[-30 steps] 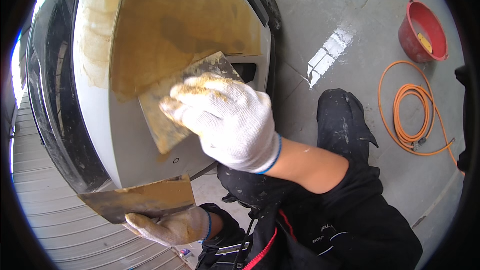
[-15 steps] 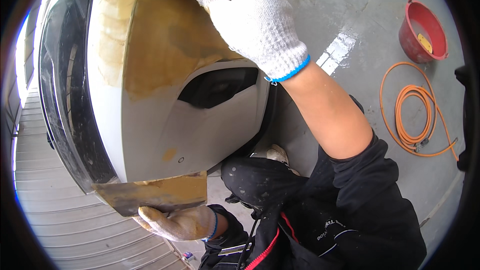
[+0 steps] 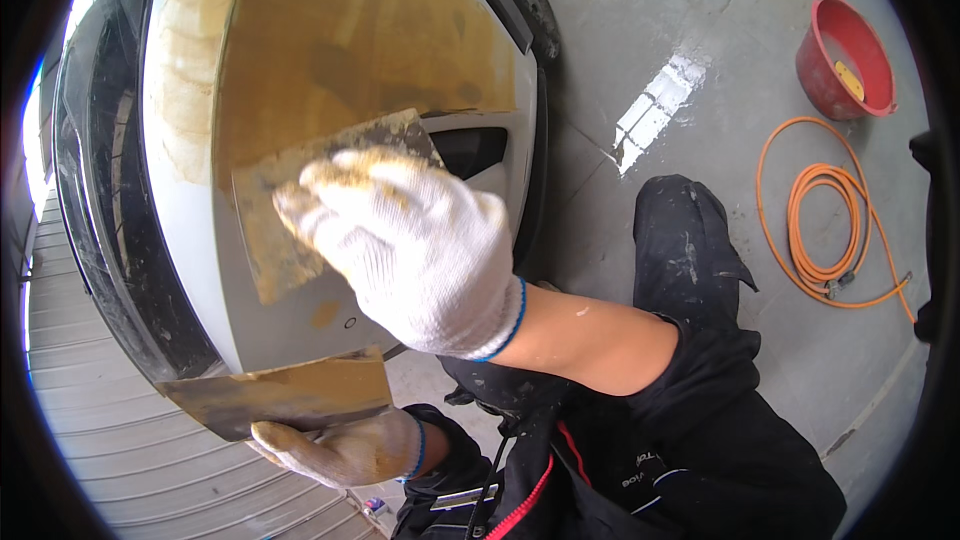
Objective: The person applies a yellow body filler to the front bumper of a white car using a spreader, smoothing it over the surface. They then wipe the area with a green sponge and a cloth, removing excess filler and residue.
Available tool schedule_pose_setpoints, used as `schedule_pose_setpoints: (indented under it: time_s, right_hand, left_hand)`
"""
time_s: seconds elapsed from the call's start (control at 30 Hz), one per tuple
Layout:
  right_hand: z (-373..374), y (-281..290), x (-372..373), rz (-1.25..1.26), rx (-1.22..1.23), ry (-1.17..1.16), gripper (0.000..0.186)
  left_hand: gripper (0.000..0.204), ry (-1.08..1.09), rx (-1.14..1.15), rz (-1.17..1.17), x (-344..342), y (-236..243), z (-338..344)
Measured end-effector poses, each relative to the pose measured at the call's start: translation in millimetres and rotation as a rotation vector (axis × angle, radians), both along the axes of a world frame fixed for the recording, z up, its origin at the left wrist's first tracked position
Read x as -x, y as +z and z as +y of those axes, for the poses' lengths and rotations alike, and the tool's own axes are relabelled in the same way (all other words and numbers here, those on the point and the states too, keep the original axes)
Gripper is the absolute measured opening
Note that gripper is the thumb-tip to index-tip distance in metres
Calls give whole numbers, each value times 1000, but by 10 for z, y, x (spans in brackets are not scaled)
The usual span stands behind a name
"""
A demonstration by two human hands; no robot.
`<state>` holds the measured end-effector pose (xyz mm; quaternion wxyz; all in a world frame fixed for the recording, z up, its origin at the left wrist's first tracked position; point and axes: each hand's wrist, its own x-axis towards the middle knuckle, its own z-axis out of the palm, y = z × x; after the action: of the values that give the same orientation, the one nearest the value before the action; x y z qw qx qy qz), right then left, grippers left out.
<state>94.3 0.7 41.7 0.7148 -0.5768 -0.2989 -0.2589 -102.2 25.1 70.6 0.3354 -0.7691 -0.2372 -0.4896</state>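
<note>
A pale car body panel [image 3: 258, 325] carries a broad ochre filler layer [image 3: 355, 45] over its upper part, with a dark recess [image 3: 467, 148] beneath that layer. My right hand [image 3: 400, 245], in a white knitted glove stained ochre at the fingertips, is closed on a smeared flat spreader [image 3: 267, 265] lying over the panel at the filler's lower edge; whether it touches cannot be told. My left hand [image 3: 340, 450], also gloved, grips a wider flat plate [image 3: 290, 390] coated with ochre filler and grey smears, low at the left, below the panel.
A glossy black strip [image 3: 120, 190] runs along the panel's left side. On the grey floor [image 3: 700, 360] at right sit a red bucket [image 3: 845, 45] with a yellow object inside and a coiled orange hose [image 3: 830, 225]. My knee [image 3: 680, 240] is right of the panel. Ridged sheeting [image 3: 100, 390] fills the lower left.
My right hand rose to the upper filler area half a second ago and has come back down and leftward with the spreader, slightly left of where it began. My left hand has moved little.
</note>
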Motion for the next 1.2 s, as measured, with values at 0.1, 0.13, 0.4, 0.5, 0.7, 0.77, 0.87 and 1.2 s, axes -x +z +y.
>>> schedule_pose_setpoints:
  time_s: [0.1, 0.13, 0.4, 0.5, 0.7, 0.77, 0.87, 1.2]
  right_hand:
    - [-149, -42, 54, -79, 6, 31, 35]
    - [-226, -76, -19, -41, 4, 107, 33]
    - [-896, -334, -797, -429, 54, 358, 36]
    - [-884, -265, -719, -522, 123, 273, 30]
    - [-915, -221, -622, -567, 98, 561, 29]
    - [-764, -238, -805, -287, -100, 601, 29]
    - [-453, -214, -1197, 85, -146, 393, 28]
    - [-98, 86, -1242, 115, -84, 178, 19]
  left_hand:
    - [62, -7, -12, -24, -85, 78, -26]
    - [60, -96, 63, -100, -130, 103, -26]
    - [40, -625, 991, -636, -673, 151, -116]
    - [34, -835, 1087, -635, -799, 100, -193]
    - [38, -92, 245, -180, -540, 142, -29]
    - [44, 56, -56, -37, -385, 164, 115]
    - [43, 84, -86, -19, -146, 115, 184]
    - [42, -184, 232, -162, 73, -62, 267]
